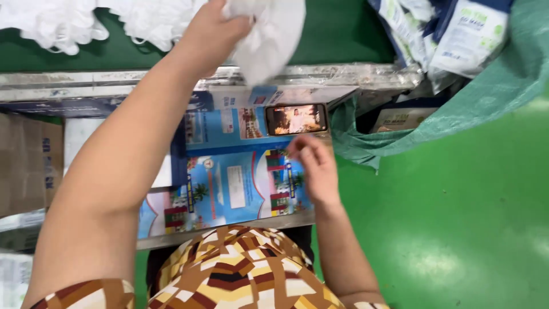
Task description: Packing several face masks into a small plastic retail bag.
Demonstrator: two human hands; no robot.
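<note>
Left hand (214, 26) of mine closed on a white crumpled cloth piece (269, 34) above the blue printed cardboard sheet (231, 183); right hand (314, 166), fingers loosely curled, empty, touching that sheet below the small black phone (296, 119).

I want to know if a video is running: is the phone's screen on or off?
On: the phone shows a bright, coloured picture on its screen.

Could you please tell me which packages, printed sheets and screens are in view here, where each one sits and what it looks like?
Phone screen: lying by the bench's metal rail, rectangular, lit, showing a warm-toned picture.
Printed sheet: flat under the right hand, blue with small pictures.
Packets: top right in a green sack, white and blue pouches.
Cardboard box: left edge, brown.
</note>
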